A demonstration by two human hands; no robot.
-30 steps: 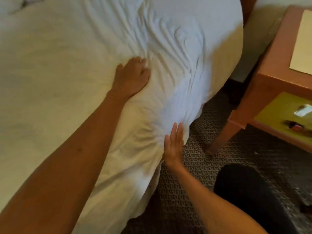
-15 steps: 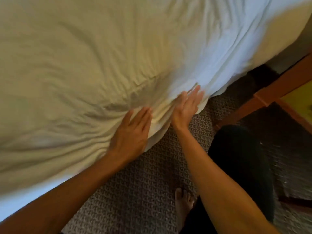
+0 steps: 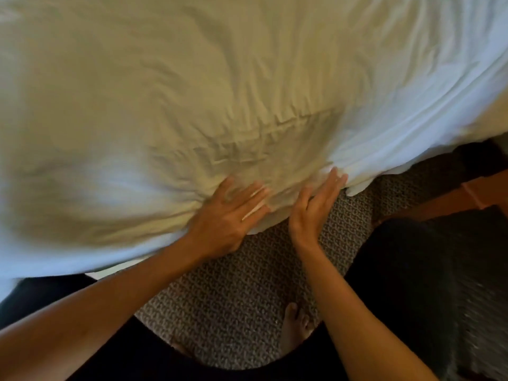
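Note:
A white bed sheet (image 3: 220, 92) covers the mattress and fills the upper part of the head view, wrinkled along its lower edge. My left hand (image 3: 228, 215) lies flat on the hanging side of the sheet, fingers straight and spread, pressing the cloth. My right hand (image 3: 313, 207) is just to its right, fingers straight and together, its fingertips touching the sheet's bottom edge where folds gather. Neither hand grips the fabric.
Patterned grey carpet (image 3: 247, 298) lies below the bed edge. My bare foot (image 3: 294, 325) stands on it, with dark trousers (image 3: 398, 298) to the right. A wooden nightstand leg (image 3: 439, 207) runs along the right, close to the bed.
My left hand dropped from the top of the mattress to the sheet's hanging side beside my right hand. My view swung down and left, and the nightstand slid to the right edge.

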